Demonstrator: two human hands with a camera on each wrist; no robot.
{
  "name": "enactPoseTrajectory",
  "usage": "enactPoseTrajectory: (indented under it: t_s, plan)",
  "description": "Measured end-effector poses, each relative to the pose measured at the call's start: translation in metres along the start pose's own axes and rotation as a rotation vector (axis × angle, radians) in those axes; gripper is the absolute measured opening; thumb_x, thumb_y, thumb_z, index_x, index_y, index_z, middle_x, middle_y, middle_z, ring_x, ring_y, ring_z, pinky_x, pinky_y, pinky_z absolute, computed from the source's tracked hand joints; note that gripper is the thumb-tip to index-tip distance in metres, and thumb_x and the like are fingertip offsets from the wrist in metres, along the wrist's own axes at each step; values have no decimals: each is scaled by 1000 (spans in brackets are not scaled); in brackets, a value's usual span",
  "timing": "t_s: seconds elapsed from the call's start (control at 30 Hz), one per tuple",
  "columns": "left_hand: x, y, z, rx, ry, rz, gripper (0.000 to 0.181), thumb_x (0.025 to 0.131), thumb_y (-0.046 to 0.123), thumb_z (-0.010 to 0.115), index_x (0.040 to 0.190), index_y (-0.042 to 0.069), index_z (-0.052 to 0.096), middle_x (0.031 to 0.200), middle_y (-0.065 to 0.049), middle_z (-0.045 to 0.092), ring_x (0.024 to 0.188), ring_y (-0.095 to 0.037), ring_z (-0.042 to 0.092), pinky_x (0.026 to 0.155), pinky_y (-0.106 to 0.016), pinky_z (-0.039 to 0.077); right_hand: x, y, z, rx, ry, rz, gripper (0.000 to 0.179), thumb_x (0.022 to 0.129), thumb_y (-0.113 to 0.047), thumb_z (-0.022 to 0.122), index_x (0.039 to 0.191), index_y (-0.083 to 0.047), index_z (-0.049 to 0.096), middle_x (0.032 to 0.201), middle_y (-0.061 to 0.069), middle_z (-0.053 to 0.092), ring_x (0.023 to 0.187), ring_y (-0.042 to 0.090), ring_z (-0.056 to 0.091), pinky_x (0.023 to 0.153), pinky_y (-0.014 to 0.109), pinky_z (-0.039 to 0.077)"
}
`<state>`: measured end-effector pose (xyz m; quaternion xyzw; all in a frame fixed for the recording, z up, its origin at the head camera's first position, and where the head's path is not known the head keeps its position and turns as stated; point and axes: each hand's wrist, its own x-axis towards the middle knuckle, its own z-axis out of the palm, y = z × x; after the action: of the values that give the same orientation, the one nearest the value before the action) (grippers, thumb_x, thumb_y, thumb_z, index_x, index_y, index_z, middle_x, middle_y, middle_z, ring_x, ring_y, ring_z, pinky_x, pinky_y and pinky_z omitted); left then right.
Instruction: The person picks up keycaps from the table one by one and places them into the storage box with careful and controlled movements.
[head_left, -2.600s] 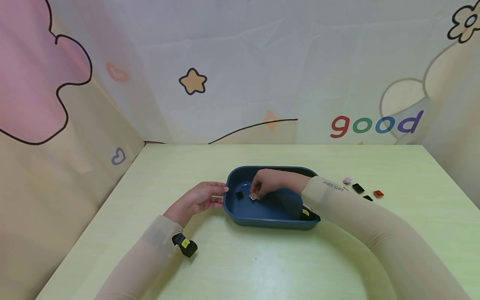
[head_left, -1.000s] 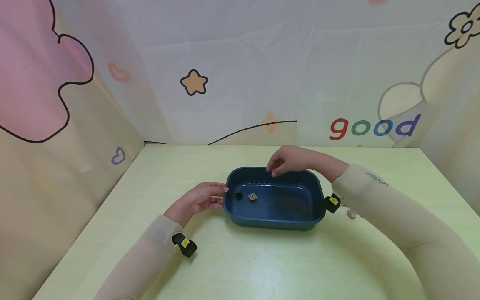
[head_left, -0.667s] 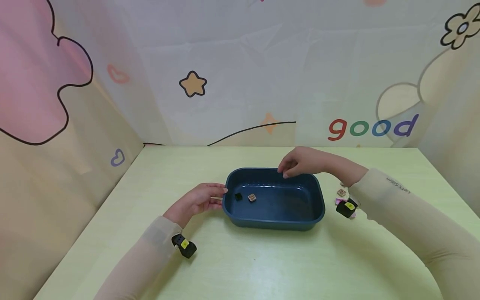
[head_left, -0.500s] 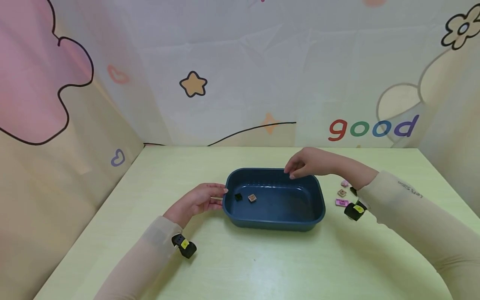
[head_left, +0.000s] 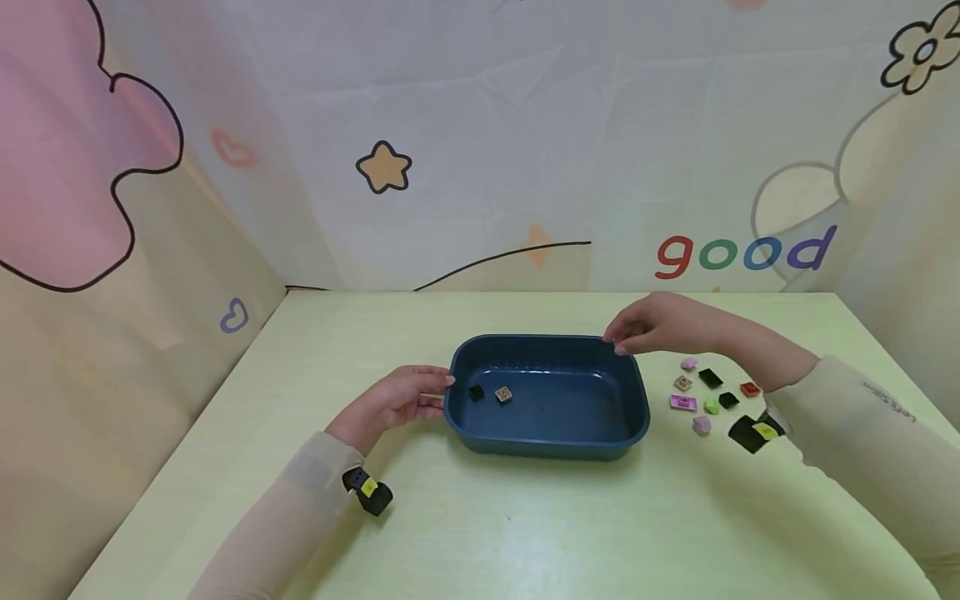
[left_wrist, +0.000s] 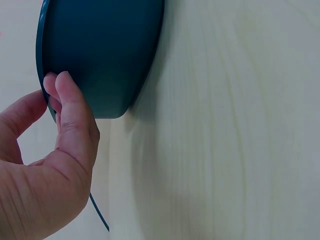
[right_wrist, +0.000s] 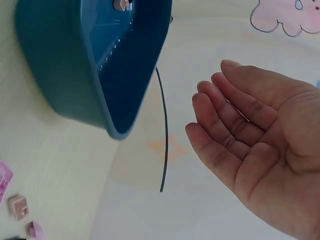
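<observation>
My left hand (head_left: 403, 397) holds the left end of a dark blue plastic basin (head_left: 547, 450), fingers and thumb at its rim. The left wrist view shows the fingertips (left_wrist: 64, 82) against the outer wall just under the lip. Inside the basin, toward its left end, lie a small black piece (head_left: 476, 392) and a tan square block (head_left: 503, 394). My right hand (head_left: 667, 323) hovers over the basin's back right corner, fingers loosely bent. In the right wrist view its palm shows with nothing in it.
Several small pieces lie right of the basin: a pink-purple rectangular one (head_left: 683, 403), a tan square (head_left: 682, 382), a green one (head_left: 712, 406), black ones (head_left: 710, 378), a red one (head_left: 750, 389) and pale pink ones (head_left: 702, 426). A printed cloth backdrop (head_left: 480, 167) stands behind the table.
My right hand has left the tan block in the basin, risen, and drifted right along the back rim, uncovering the small pieces. The left hand stays in place.
</observation>
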<state>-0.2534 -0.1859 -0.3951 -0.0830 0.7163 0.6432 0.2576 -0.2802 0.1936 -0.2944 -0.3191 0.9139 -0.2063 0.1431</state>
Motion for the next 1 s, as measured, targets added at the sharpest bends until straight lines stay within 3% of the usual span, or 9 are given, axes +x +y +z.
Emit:
enactPoseTrajectory:
  t_s: [0.27, 0.63, 0.87, 1.0]
  plan:
    - [1, -3, -2, -5, -18, 12, 40, 106, 16, 54, 141, -5, 50, 83, 4, 69, 73, -10, 66, 69, -18, 61, -21, 18, 1, 13, 33, 48, 28, 98, -17, 68, 120, 0, 71, 101, 2, 76, 88, 13, 66, 75, 22, 56]
    - [1, -3, -2, -3, -13, 7, 40, 107, 16, 53, 141, -4, 51, 81, 5, 69, 71, -9, 67, 69, -18, 61, -40, 35, 7, 68, 38, 116, 31, 98, -21, 69, 122, -2, 70, 107, 7, 76, 87, 12, 65, 76, 24, 58]
    - [2, -2, -2, -8, -26, 10, 38, 107, 16, 53, 139, -4, 51, 81, 4, 69, 70, -9, 67, 67, -17, 61, -53, 48, 15, 84, 42, 147, 31, 98, -19, 68, 123, -1, 69, 108, 7, 77, 90, 8, 66, 78, 17, 55]
    - [3, -3, -2, -9, -32, 14, 36, 107, 16, 53, 137, -4, 53, 80, 5, 70, 70, -9, 67, 67, -17, 61, -62, 56, 21, 116, 37, 177, 33, 99, -19, 67, 126, 0, 68, 110, 9, 76, 83, 5, 60, 66, 21, 52]
